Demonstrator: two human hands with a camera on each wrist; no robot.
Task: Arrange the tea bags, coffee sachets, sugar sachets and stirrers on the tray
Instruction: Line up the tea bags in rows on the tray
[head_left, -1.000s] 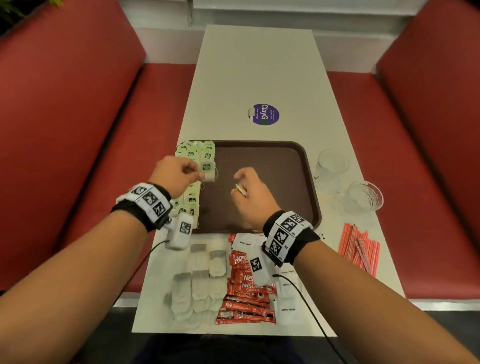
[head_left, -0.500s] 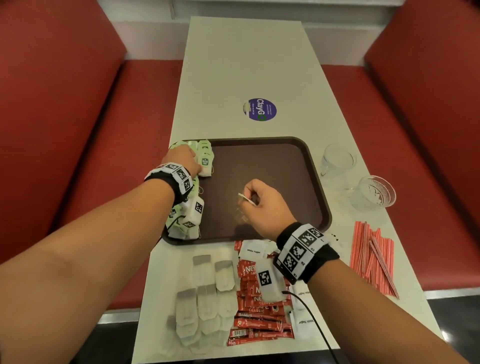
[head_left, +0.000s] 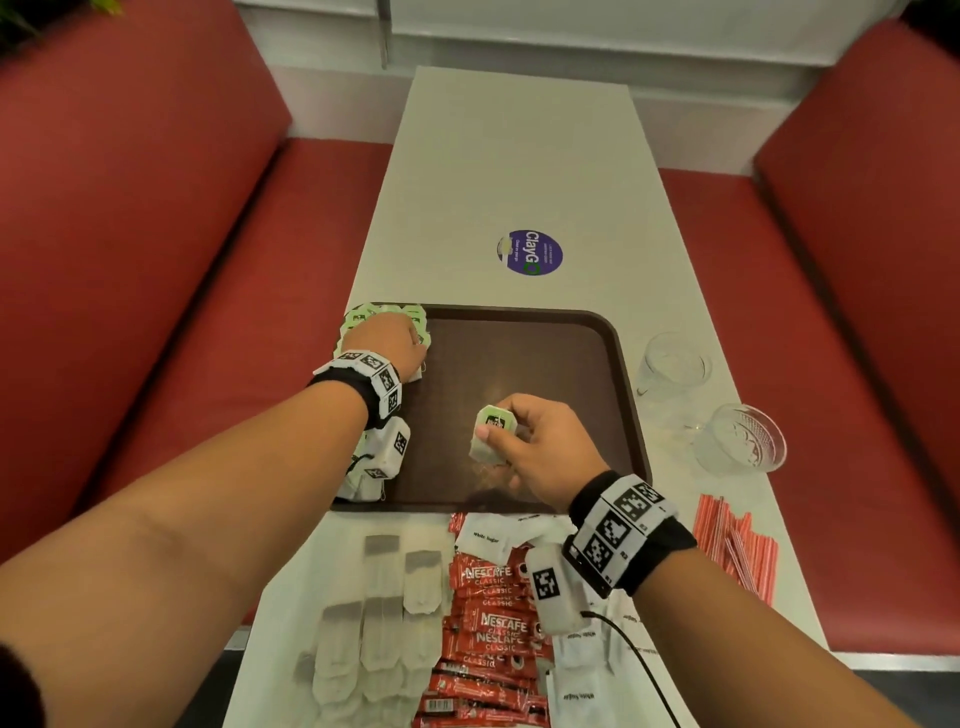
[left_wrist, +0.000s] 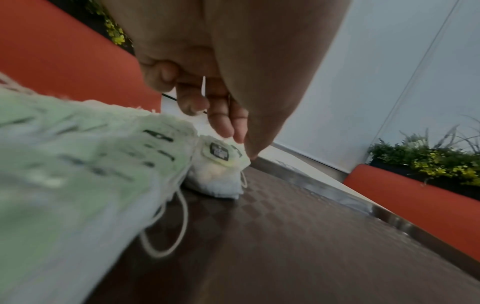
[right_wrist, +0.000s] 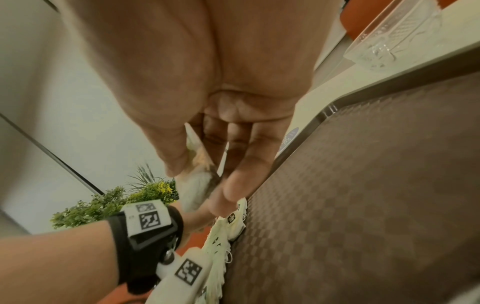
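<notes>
A brown tray (head_left: 545, 364) lies mid-table, with a row of green-tagged tea bags (head_left: 363, 319) along its left edge. My left hand (head_left: 389, 343) is at the tray's far left corner; its thumb and fingertips pinch the top of a tea bag (left_wrist: 221, 164) that rests on the tray at the row's far end. My right hand (head_left: 519, 441) hovers over the tray's near middle and pinches another green-tagged tea bag (head_left: 491, 431) between thumb and fingers. Loose tea bags (head_left: 379, 623), red coffee sachets (head_left: 488, 623) and white sugar sachets (head_left: 488, 535) lie in front of the tray. Striped stirrers (head_left: 737, 545) lie at the right.
Two glass cups (head_left: 672, 364) (head_left: 743, 441) stand right of the tray. A round purple sticker (head_left: 530, 253) lies beyond it. Red bench seats flank the narrow table. Most of the tray's floor (right_wrist: 363, 185) is bare.
My left hand has carried its tea bag from mid-tray to the far left corner and lowered it onto the row. My right hand has turned, so its tea bag's green tag now shows.
</notes>
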